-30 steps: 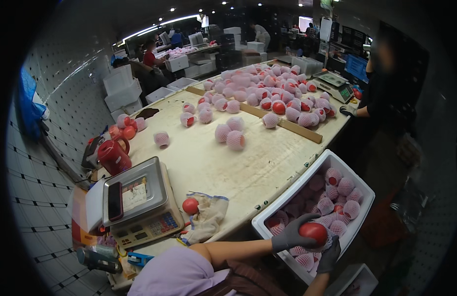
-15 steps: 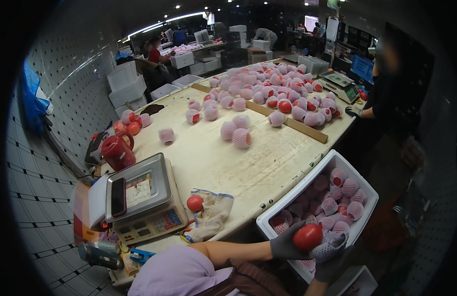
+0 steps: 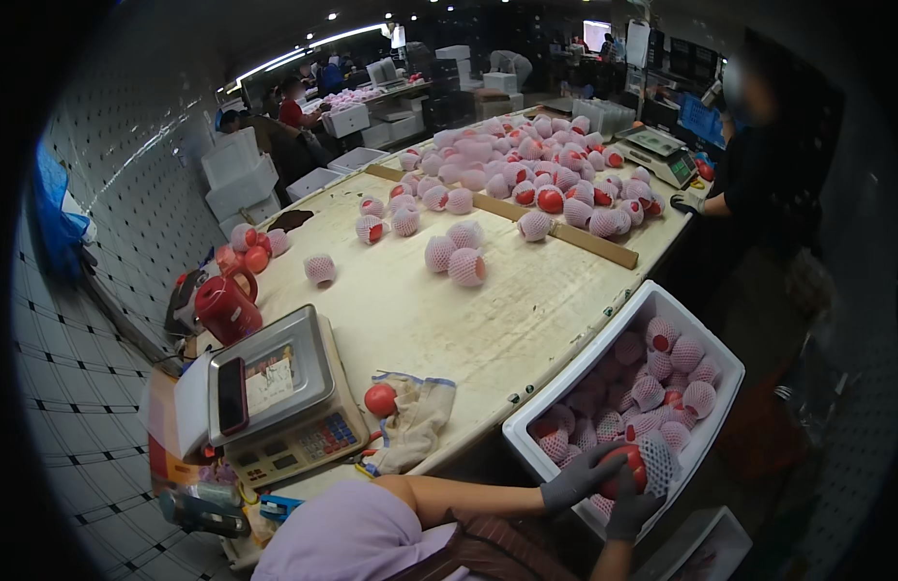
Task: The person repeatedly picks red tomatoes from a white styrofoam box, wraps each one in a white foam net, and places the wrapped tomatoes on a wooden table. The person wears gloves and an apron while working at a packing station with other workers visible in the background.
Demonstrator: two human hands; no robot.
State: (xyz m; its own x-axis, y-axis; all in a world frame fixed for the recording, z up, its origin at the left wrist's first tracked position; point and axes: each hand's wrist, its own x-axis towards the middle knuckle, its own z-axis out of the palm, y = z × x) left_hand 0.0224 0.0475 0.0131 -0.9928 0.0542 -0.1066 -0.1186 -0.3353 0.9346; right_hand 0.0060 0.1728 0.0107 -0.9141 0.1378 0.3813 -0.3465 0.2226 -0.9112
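Note:
Both of my gloved hands meet over the near end of a white foam box (image 3: 522,438). In the fingers of my left hand (image 3: 577,478), closed round its left side, is a bare red pomegranate (image 3: 627,467). A pale foam net (image 3: 660,459) covers the fruit's right end. From below, my right hand (image 3: 633,513) grips the net and the fruit's lower side, its fingers partly over the red skin. Beneath them the box holds several netted fruits (image 3: 648,392), some showing red through the mesh.
A weighing scale (image 3: 318,421) with a phone (image 3: 233,395) stands left, beside a cloth glove (image 3: 420,416) and a loose red fruit (image 3: 380,399). A red kettle (image 3: 226,308) is behind. Netted fruits (image 3: 526,155) pile beyond a wooden strip (image 3: 594,244). A co-worker (image 3: 774,155) stands far right.
The foam net has come up from my right fingers onto the fruit's right end. My hands have drawn together round the pomegranate, and the whole view has shifted slightly.

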